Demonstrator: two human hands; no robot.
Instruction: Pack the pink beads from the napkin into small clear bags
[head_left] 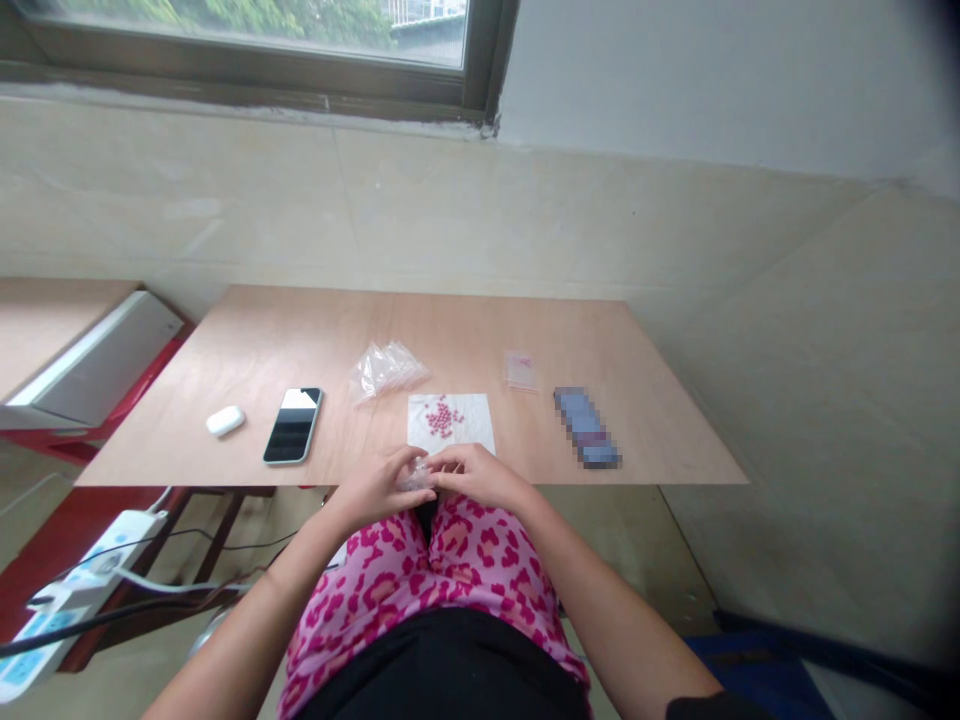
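My left hand (391,482) and my right hand (474,474) meet at the table's front edge, just above my lap. Between them is a small clear plastic bag (414,474), crinkled, with the fingers of both hands closed on it. Whether anything is inside the bag is too small to tell. Directly beyond my hands lies a white paper sheet (474,415), carrying a cluster of small pinkish-red beads (442,418). A loose pile of clear plastic bags (386,370) rests behind the sheet to the left. To the right lies a flat small zip bag (521,371) with some red in it.
On the wooden table (480,325), a phone (293,427) and a white earbud case (226,421) lie at left; a pixelated phone-shaped object (588,428) lies at right. A power strip (82,600) with cables hangs low at left. The wall (420,220) borders the far edge.
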